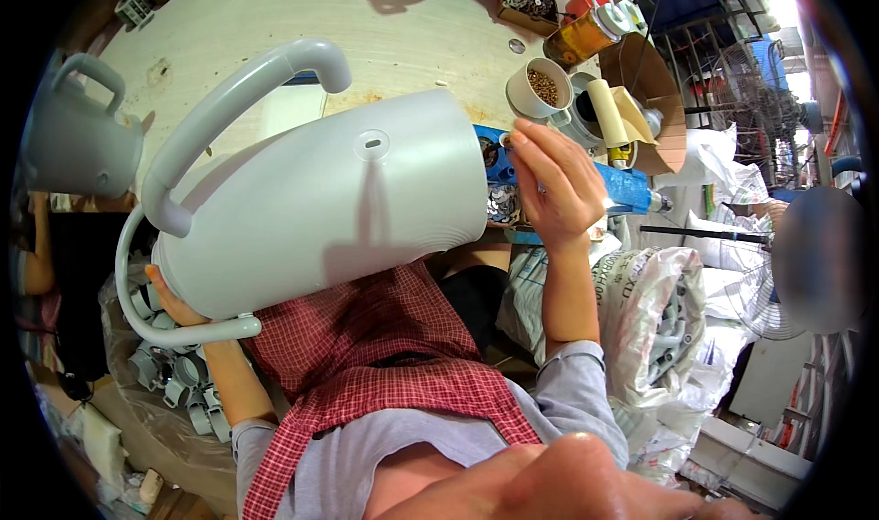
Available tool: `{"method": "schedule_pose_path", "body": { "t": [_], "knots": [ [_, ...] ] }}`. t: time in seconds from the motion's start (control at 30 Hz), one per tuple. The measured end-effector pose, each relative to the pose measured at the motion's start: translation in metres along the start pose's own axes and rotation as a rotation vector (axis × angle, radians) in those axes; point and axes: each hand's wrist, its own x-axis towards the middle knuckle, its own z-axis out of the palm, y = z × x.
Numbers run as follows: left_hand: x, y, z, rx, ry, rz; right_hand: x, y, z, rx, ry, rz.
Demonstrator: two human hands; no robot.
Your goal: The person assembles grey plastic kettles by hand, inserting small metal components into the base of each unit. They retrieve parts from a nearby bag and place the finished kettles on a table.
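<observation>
A large pale grey plastic watering can (302, 218) lies tilted across my lap at the table's edge. A thick curved handle (229, 108) rises from it, and a thinner bent tube (125, 282) curls round its left end. My left hand (179, 298) holds the can from below at that end, partly hidden by it. Beyond the can's right end, my right hand (556, 183) is raised, fingers together and bent, thumb side hidden. Its fingertips meet at a small dark piece too small to name, over a blue tool (627, 189) on the table.
A white cup (540, 92) of small brass-coloured pieces stands beyond my right hand, near a jar of amber liquid (586, 37) and a cardboard box (664, 122). Another grey can (82, 135) stands far left. Sacks (641, 309) of parts sit right; a bag of grey rings (188, 383) left.
</observation>
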Motion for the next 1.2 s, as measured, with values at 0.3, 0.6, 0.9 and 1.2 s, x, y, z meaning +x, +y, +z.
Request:
{"method": "schedule_pose_path", "body": {
  "t": [0.3,0.6,0.9,1.2],
  "knots": [
    [0.005,-0.007,0.073,-0.089,-0.291,0.157,-0.044,-0.025,-0.033,0.56,0.105,0.636],
    [0.006,-0.037,0.105,0.133,-0.178,0.205,-0.064,-0.01,-0.035,0.672,0.165,0.762],
    [0.018,-0.038,0.089,0.269,-0.316,0.233,-0.061,-0.012,-0.041,0.747,0.034,0.938],
    [0.033,-0.031,0.085,0.325,-0.353,0.424,0.048,0.004,-0.004,0.467,-0.092,0.421]
  ]
}}
